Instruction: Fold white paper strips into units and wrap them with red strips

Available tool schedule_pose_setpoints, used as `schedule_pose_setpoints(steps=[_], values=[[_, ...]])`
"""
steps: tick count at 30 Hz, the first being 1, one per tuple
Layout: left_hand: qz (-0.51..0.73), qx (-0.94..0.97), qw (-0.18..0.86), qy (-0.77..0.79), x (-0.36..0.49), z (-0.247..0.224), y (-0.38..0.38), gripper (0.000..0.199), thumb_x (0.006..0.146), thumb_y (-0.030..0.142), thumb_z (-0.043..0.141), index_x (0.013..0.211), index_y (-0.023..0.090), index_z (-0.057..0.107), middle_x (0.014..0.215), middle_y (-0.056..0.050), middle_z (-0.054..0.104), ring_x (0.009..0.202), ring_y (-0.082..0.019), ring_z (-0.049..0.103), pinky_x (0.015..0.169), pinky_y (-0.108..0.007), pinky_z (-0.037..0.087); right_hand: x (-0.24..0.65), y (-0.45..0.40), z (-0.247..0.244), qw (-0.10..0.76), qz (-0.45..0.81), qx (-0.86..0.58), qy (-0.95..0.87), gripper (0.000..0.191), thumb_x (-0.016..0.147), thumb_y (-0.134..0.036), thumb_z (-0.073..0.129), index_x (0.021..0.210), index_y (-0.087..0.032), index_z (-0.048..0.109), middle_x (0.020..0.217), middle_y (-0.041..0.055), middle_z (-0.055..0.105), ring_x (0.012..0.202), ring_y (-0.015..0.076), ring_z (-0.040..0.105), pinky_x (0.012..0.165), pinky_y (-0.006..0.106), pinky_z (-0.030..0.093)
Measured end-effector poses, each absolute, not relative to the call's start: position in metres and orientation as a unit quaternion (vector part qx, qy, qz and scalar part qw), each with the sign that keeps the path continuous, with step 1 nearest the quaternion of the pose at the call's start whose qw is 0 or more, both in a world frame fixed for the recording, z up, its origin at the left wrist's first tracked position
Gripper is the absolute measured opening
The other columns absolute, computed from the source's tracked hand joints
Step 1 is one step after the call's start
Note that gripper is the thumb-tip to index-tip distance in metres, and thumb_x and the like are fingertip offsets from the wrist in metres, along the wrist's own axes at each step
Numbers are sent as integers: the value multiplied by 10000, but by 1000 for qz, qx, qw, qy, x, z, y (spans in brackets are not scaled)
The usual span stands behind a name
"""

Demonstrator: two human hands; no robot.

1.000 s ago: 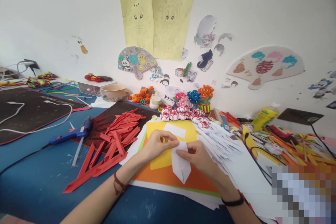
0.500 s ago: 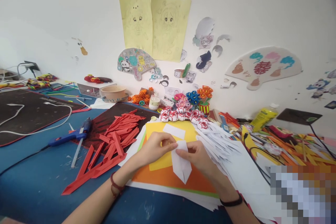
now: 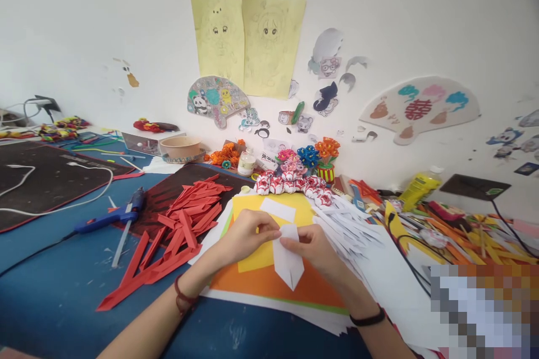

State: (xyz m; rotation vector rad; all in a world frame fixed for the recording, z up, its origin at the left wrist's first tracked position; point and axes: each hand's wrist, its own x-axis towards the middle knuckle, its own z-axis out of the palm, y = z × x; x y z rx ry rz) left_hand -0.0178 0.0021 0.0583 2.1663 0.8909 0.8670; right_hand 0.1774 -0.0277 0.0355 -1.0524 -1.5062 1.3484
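Observation:
A folded strip of white paper (image 3: pixel 288 266), pointed at its lower end, is held over the stacked sheets. My right hand (image 3: pixel 318 249) grips it with the thumb across its front, the other fingers partly hidden behind. At its upper left edge, thumb and fingertips of my left hand (image 3: pixel 248 235) pinch the paper. Just beyond the hands, a flat white paper strip (image 3: pixel 278 210) rests on a yellow sheet (image 3: pixel 255 257), which lies over an orange sheet (image 3: pixel 244 286).
Left are folded red paper strips (image 3: pixel 181 235) and a blue glue gun (image 3: pixel 105 220). White folded strips (image 3: pixel 345 230) spread to the right. Red-and-white paper pieces (image 3: pixel 290 184) and craft flowers (image 3: pixel 326 150) stand at the back. A black cable (image 3: pixel 415 269) crosses the right side.
Both hands keep their hold on the white paper, nearly unmoved. The whole view has shifted very slightly.

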Motion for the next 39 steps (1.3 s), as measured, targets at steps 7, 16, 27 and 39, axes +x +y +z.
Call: schedule_pose_setpoints(steps=[7,16,27,39], values=[[309,832,302,347,-18,61,0,186,860,264,593,748,147,682,680,-11,622,633,-122,517,602,-226,359,178,-28,38,397,543,-432,-601,355,710,-463,735,636,-119,686,594,11,611,536,124,510,512,239,364],[266,837,303,369,-20,63,0,196,864,265,574,761,130,671,662,-1,600,602,-102,481,561,-210,329,174,-27,37,419,547,-436,-579,332,683,-436,761,610,-121,686,569,9,605,520,121,501,492,234,351],[322,821,310,355,-16,58,-1,207,879,251,525,737,139,626,704,-9,612,641,-111,495,598,-219,349,177,-27,31,420,573,-419,-565,282,709,-391,754,687,-112,719,618,23,631,554,123,517,522,238,353],[372,757,428,325,-8,54,-2,237,894,314,513,758,134,585,701,10,533,651,-102,422,597,-223,318,174,-29,32,416,587,-393,-573,279,715,-376,752,648,-115,680,593,-1,571,549,108,466,514,236,320]])
